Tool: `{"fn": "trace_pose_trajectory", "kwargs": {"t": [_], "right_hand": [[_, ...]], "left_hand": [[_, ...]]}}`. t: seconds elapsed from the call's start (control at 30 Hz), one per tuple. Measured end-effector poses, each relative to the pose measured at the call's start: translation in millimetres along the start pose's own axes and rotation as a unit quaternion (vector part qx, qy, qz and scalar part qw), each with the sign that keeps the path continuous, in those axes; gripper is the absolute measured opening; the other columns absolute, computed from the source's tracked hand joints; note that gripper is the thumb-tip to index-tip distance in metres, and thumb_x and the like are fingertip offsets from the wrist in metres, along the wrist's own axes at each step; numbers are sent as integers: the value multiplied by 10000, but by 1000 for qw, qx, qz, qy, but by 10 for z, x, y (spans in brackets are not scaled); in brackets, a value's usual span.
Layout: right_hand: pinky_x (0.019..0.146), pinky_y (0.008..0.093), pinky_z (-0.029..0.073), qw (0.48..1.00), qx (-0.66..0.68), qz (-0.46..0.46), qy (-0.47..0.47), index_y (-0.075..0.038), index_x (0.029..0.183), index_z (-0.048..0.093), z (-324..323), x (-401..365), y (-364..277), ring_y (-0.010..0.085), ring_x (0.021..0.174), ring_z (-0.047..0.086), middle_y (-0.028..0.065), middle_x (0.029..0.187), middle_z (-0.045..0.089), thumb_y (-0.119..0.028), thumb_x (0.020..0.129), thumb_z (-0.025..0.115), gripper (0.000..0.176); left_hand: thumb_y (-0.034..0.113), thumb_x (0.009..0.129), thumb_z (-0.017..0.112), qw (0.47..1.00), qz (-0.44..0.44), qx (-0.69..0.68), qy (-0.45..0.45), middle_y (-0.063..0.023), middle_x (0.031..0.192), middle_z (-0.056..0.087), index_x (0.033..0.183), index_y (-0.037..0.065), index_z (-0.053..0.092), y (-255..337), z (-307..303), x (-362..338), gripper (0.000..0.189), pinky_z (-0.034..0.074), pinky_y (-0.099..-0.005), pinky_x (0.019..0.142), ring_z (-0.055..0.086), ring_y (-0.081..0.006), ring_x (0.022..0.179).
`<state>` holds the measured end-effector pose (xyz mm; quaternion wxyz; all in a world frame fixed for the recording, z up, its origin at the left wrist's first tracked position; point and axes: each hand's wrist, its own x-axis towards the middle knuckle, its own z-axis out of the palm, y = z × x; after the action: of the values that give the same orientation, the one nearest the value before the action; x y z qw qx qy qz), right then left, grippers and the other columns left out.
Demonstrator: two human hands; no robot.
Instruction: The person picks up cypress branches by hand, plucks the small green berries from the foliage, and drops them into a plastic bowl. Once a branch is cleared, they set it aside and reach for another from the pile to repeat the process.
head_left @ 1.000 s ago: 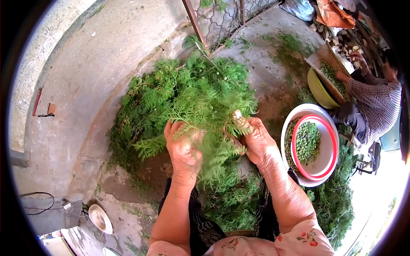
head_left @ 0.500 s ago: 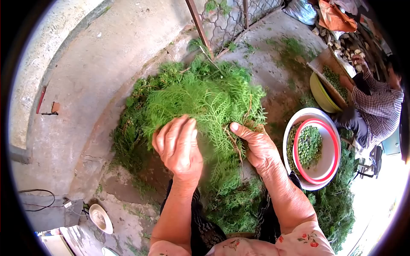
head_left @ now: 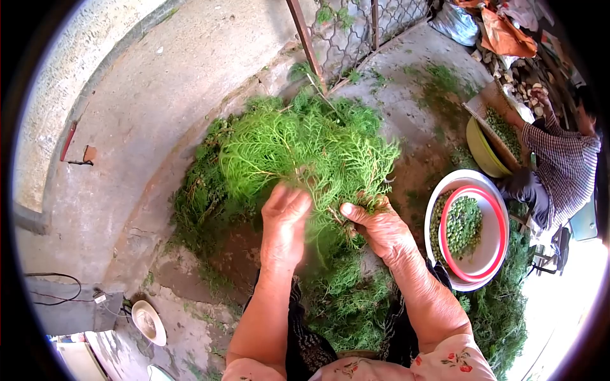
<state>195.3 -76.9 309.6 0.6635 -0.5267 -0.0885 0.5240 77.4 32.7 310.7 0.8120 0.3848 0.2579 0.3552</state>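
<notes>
A big bunch of feathery green cypress-like branches (head_left: 298, 149) is lifted in front of me over a heap of the same greenery (head_left: 203, 197) on the concrete ground. My right hand (head_left: 375, 225) grips the woody stems at the bunch's lower right. Fingers of my left hand (head_left: 284, 222) reach into the foliage just left of those stems and pinch at a sprig. More cut sprigs (head_left: 346, 301) lie on my lap.
At the right stands a white basin (head_left: 435, 197) holding a red-rimmed bowl (head_left: 489, 244) of small green seed cones. Beyond it another person in a checked shirt (head_left: 562, 159) works over a tray and a yellow-green basin (head_left: 480, 146). A wire-mesh gate (head_left: 343, 25) stands ahead.
The bunch has been raised and turned up and away from me. My left hand slid from lying flat over the foliage to reaching in close to the stems. The right hand kept its hold.
</notes>
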Motion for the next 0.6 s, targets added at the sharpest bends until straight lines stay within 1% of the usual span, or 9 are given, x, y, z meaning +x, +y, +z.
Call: {"fn": "trace_pose_trajectory", "kwargs": {"t": [0.03,0.1,0.2,0.27,0.3,0.4,0.5,0.57,0.6], "right_hand": [[557,248,418,999,21,-2,26,-51,860,539,6,46,64,97,611,502,34,712,570,-202,801,686,219],[512,244,400,994,-108,12,8,-55,785,548,-11,97,125,90,573,492,28,641,552,-194,800,685,196],[458,251,386,994,-103,27,-29,-48,759,549,13,67,118,90,544,493,25,637,555,-147,786,692,176],[506,240,423,992,-115,52,-30,-31,987,556,-10,114,171,114,627,523,26,801,606,-81,770,702,266],[509,240,420,990,-132,41,-15,-27,965,562,-17,127,200,113,615,516,27,784,601,-92,769,707,252],[512,240,409,986,-164,-4,29,-18,916,573,-19,146,263,110,585,498,25,730,587,-113,767,714,226],[510,243,396,995,-83,-61,3,-8,857,581,-41,112,144,107,558,483,16,679,571,-125,768,716,201],[493,245,381,993,-40,-69,92,-3,751,587,32,99,111,101,519,461,5,640,558,-141,772,714,189],[477,241,374,992,-36,-63,104,-2,727,587,-3,114,124,97,503,451,2,639,556,-147,776,711,197]], "left_hand": [[123,796,664,998,-16,-51,-24,-11,963,612,1212,53,512,4,-7,-27,448,454,-246,766,573,-118,881],[93,796,655,996,-49,-69,12,-19,988,606,1169,63,525,-6,-16,-29,396,468,-283,779,567,-149,916],[62,794,650,991,-80,-98,51,-30,1019,599,1116,71,538,-39,-28,-26,341,484,-336,802,559,-188,959],[61,788,657,988,-72,-120,63,-37,1034,596,1095,68,536,-56,-45,-38,330,488,-367,822,553,-205,975],[43,786,653,983,-98,-119,99,-39,1030,597,1097,78,533,-32,-42,-40,336,489,-379,828,555,-198,968],[19,783,649,983,-67,-170,8,-38,1024,598,1107,109,539,-74,-183,36,354,490,-381,809,563,-189,944],[16,773,661,987,-29,-155,20,-41,1010,598,1050,117,543,-134,-290,54,318,494,-331,768,578,-164,889],[20,765,670,993,-5,-115,35,-44,963,602,965,110,550,-96,-227,24,250,493,-293,730,581,-152,845],[21,764,672,994,-8,-89,55,-45,946,603,952,109,554,-77,-190,8,239,493,-290,719,583,-153,829]]}}
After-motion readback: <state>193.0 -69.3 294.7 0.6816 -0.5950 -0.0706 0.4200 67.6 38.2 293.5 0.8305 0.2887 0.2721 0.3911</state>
